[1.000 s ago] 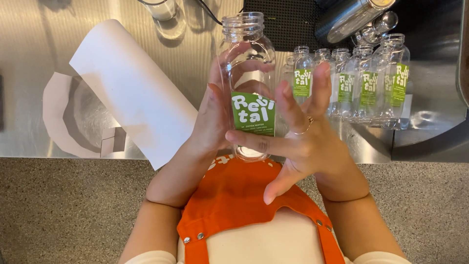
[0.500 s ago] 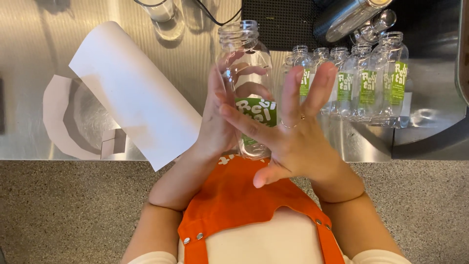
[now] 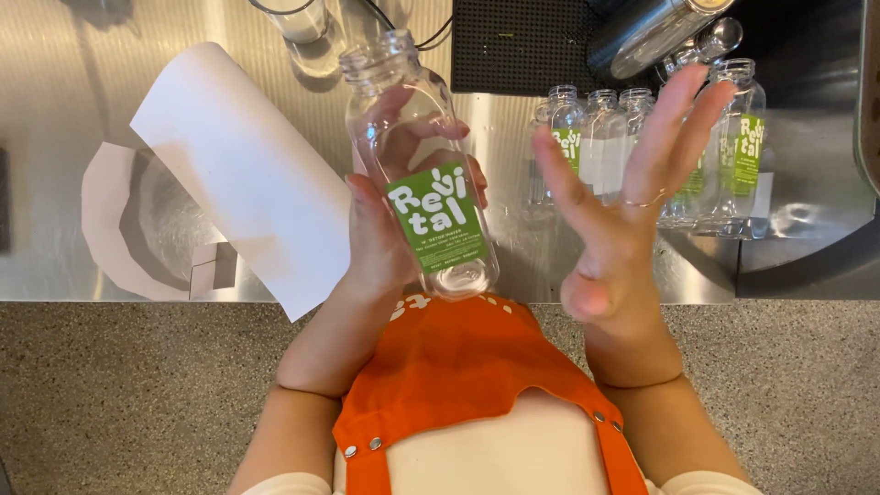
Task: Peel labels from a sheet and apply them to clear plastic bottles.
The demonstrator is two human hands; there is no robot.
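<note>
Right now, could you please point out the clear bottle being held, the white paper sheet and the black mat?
clear bottle [image 3: 417, 137]: head view, upper body.
white paper sheet [image 3: 243, 174]: head view, middle.
black mat [image 3: 518, 46]: head view, centre.

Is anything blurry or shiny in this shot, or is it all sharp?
Head view: the right hand is smeared by motion blur at the fingers; the bottle in the left hand is sharp; the steel counter shows bright glare streaks; the far bottles look slightly soft.

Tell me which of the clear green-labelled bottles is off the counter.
The bottle in the left hand, tilted above the counter; the other bottles stand upright in a row behind the open right hand.
</note>
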